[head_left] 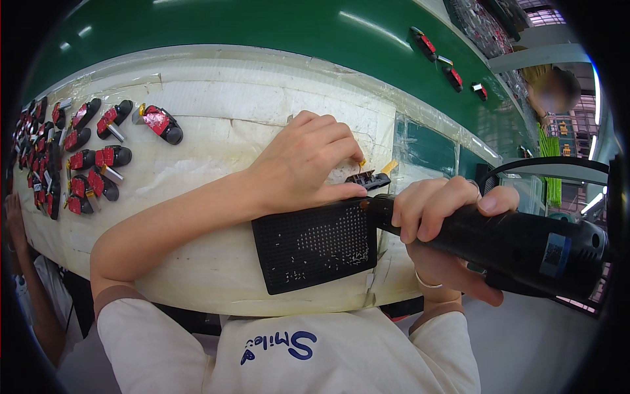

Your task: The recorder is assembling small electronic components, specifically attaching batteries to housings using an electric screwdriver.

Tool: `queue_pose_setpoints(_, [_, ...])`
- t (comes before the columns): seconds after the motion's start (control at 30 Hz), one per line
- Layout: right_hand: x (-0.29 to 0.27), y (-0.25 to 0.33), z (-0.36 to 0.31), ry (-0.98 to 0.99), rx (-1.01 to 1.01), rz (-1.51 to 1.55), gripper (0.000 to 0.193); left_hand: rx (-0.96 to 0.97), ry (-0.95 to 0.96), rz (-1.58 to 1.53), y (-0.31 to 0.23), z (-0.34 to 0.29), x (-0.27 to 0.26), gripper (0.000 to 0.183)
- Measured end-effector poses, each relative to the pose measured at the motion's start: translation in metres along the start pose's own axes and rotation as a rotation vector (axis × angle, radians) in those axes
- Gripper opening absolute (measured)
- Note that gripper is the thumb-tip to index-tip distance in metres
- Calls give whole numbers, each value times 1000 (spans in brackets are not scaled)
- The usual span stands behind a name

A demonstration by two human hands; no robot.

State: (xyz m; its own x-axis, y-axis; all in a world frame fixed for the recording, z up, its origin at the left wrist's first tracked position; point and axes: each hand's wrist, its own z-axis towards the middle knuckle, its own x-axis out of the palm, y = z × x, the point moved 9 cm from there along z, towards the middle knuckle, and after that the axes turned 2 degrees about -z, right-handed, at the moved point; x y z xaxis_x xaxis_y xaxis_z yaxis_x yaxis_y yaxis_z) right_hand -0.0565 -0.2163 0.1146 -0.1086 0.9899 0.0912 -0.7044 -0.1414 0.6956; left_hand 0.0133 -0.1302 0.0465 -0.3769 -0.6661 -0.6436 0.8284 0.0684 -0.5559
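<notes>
My right hand (pixel 446 223) grips a thick black power screwdriver (pixel 518 246), its tip pointing left toward a small black part (pixel 367 178) with yellow wires. My left hand (pixel 305 164) is closed over that small part, pinching it against the white-covered bench (pixel 216 125). Just below my left hand lies a black perforated tray (pixel 315 246) with rows of tiny holes. The tool's tip is hidden behind my left thumb.
Several black and red small assemblies (pixel 85 157) lie in a cluster at the bench's far left. A green conveyor belt (pixel 262 26) runs behind the bench, carrying a few of the same parts (pixel 453 75). Another person (pixel 554 92) sits at the upper right.
</notes>
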Motion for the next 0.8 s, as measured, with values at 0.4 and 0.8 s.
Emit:
queue_pose_setpoints(0.4, [-6, 41, 30, -3, -222, 18, 77, 193, -95, 168, -10, 5, -10, 23])
queue_pose_setpoints(0.8, [-1, -11, 33, 170, -103, 56, 92, -22, 49, -62, 18, 3, 2, 25])
